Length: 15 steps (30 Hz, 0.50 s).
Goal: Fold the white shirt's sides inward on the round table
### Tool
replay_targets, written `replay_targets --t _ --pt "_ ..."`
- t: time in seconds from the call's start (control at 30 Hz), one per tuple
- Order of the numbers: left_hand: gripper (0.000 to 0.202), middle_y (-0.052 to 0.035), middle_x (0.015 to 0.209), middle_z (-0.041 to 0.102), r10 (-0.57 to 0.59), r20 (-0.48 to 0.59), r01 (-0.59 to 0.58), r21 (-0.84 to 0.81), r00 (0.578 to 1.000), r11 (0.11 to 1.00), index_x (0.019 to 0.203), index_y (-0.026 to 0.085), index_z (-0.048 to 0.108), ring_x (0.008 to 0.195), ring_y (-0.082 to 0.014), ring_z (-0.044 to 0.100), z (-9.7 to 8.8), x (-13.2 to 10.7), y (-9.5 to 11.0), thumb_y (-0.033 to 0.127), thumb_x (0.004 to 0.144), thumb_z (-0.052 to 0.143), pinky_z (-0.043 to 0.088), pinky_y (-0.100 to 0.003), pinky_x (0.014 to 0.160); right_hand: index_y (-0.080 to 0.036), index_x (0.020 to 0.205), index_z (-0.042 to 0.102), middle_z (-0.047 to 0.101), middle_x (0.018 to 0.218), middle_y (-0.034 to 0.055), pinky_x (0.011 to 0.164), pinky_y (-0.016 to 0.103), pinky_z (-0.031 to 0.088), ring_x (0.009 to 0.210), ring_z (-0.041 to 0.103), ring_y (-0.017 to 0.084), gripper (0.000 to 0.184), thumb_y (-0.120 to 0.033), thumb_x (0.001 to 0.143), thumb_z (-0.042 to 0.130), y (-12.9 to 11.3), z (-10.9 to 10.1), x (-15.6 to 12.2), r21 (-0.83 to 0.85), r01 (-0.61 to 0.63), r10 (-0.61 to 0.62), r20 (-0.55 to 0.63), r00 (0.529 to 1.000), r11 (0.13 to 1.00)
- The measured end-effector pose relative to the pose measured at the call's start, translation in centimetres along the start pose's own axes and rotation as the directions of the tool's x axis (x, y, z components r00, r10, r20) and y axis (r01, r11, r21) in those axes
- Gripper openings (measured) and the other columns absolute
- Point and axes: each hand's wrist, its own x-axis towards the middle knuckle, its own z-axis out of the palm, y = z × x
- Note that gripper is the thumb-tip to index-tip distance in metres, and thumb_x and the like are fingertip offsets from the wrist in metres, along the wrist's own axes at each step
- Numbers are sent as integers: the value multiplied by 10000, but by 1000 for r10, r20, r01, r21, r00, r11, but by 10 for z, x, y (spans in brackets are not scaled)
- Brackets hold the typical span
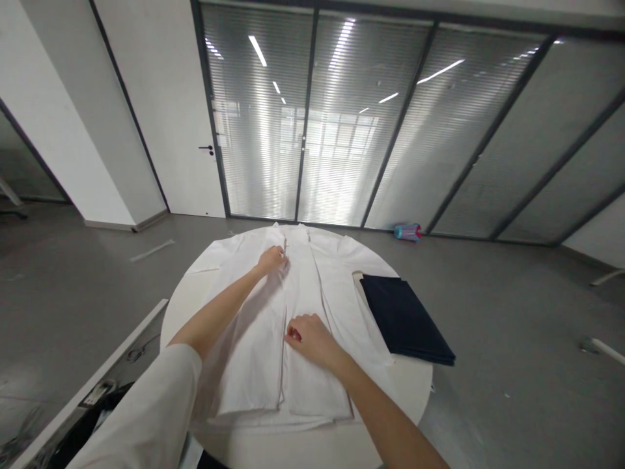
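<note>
Two hands are at work on a white shirt [312, 306] spread flat on the round white table [415, 391], collar end away from us. Our left hand [272, 260] is stretched far forward, arm nearly straight, fingers pinching the front edge of the shirt near the collar. Our right hand [312, 339] sits nearer to us, wrist bent, fingers curled down and gripping the same front edge about mid-length. Both hands are closed on cloth, neither is released.

Judged step: lining up the two front panels along the placket, with the left panel drawn toward the centre line. The next move would call for both hands to keep the edge taut between them and lay it straight, without wrinkling the cloth beneath.

Right of the right hand, just beside the shirt, lies a folded dark navy garment [405, 319]. Far beyond the left hand, a small blue and pink object [407, 231] lies on the floor by the glass wall.
</note>
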Motion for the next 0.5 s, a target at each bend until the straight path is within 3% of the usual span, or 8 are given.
replay_targets --t 0.17,0.37,0.5 --pt "353 -162 1238 632 -135 -32 135 9 990 991 1164 162 603 1151 -279 622 7 66 2 346 863 623 477 -307 900 -195 926 683 693 872 14 837 291 321 874 605 166 133 -318 940 634 -2 2 -3 23 27 -27 21 999 999" --pt "521 -247 1327 564 -224 -81 226 11 971 974 1313 108 492 1199 -352 600 30 87 1 343 862 608 479 -385 930 -203 969 671 698 915 19 854 299 318 915 612 172 146 -341 953 624 -1 -3 -3 31 11 -13 71 997 999" --pt "427 -255 1287 593 -231 -91 233 13 969 972 1249 111 564 1185 -369 613 35 99 -3 321 877 574 487 -410 929 -209 979 666 700 938 19 867 309 321 944 614 180 140 -341 950 627 -1 -4 -3 37 12 -15 86 996 999"
